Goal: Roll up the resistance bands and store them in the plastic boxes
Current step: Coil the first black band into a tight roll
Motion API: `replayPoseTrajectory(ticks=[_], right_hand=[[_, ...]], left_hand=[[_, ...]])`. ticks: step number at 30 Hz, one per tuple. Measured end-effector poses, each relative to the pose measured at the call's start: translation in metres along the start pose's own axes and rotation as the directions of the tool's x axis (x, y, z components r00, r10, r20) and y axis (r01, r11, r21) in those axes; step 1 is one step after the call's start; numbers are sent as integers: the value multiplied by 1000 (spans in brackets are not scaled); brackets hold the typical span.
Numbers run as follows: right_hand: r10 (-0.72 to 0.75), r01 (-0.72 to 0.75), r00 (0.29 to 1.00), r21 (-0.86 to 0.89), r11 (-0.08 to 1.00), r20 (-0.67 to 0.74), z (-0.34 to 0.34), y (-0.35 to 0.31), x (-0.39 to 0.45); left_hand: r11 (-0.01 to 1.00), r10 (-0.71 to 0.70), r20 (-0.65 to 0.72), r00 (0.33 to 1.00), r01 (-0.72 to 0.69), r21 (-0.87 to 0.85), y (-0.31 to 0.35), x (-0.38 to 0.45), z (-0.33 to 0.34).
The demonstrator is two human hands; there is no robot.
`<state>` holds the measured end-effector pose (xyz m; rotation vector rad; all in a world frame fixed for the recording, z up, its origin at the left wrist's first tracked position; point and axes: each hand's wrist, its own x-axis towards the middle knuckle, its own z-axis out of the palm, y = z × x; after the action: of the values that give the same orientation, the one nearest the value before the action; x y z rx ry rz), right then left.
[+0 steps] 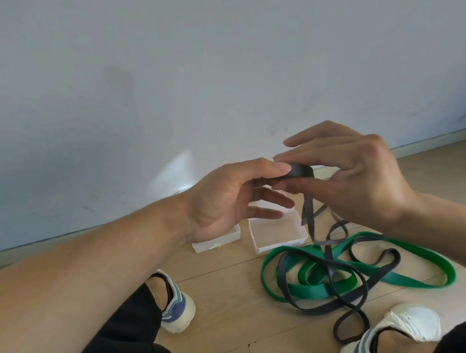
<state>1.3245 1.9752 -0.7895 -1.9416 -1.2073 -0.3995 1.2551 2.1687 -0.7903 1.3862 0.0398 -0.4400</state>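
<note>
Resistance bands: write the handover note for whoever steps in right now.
Left hand and right hand both pinch the small started roll of the grey band; its tail hangs to the floor, mostly unrolled, tangled over the green band.
Two plastic boxes sit open beyond, nothing visible inside.
Done: roll begun.
Left: finish grey, roll green, box both.

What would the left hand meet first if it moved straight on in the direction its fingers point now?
Most likely the right hand: the left hand points toward it, and both pinch the small dark grey rubber band roll held between them. Depth is unclear, so its lower fingers might pass just beneath.
</note>
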Motion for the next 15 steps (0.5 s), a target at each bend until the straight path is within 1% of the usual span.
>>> replayPoseTrajectory(ticks=[2,4,6,8,11,13,15], right_hand=[[-8,9,1000,-52,999,30,-2,4,-1],[-69,76,996,-126,989,59,-1,8,-2],[-111,120,992,-151,981,64,2,8,-4],[-69,75,996,-101,992,57,3,5,-3],[47,-52,995,50,997,83,-1,2,3],[109,-123,990,165,979,91,-5,1,6],[145,-162,985,205,965,98,-5,0,7]], left_hand=[[988,-29,-127,991,48,147,-1,0,4],[950,11,-267,964,73,302,-3,0,10],[937,58,-324,944,60,344,-5,0,12],[956,65,-276,959,19,291,-3,0,10],[998,45,-131,990,-38,58,-2,4,3],[995,40,-44,998,-44,-92,-4,7,1],[983,33,14,999,-30,-181,-6,7,2]])
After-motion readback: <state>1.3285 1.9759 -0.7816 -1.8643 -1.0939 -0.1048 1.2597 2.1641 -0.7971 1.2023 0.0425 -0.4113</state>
